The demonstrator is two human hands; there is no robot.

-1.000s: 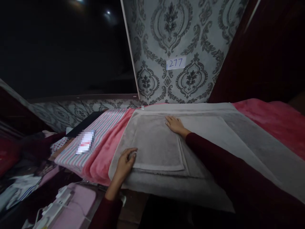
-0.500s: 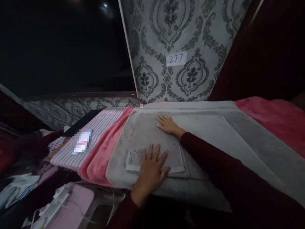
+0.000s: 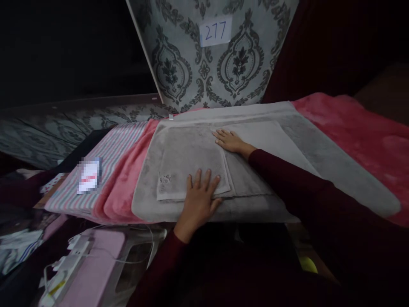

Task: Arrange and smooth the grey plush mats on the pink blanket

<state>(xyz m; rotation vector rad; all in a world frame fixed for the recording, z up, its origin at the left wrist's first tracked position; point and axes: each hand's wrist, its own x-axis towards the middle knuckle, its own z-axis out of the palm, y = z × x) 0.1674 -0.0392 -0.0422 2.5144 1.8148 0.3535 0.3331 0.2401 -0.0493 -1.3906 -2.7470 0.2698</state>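
Note:
A grey towel lies folded in a flat rectangle, with a small dark pattern at its near left corner. My left hand rests on its near edge, fingers spread. Flat near the towel's far right corner lies my right hand, fingers apart, partly over the lighter grey cloth that stretches to the right. Beneath these is a larger grey fleece blanket. My right sleeve hides part of the cloth.
Pink plush fabric and a striped cover lie to the left, with a blurred-out white item on top. A power strip with cables sits on a pink stool below. Patterned wall stands behind.
The view has tilted down and shifted, so everything sits higher in the picture. My right hand has slid slightly right, to the towel's edge; my left hand stays at the near edge.

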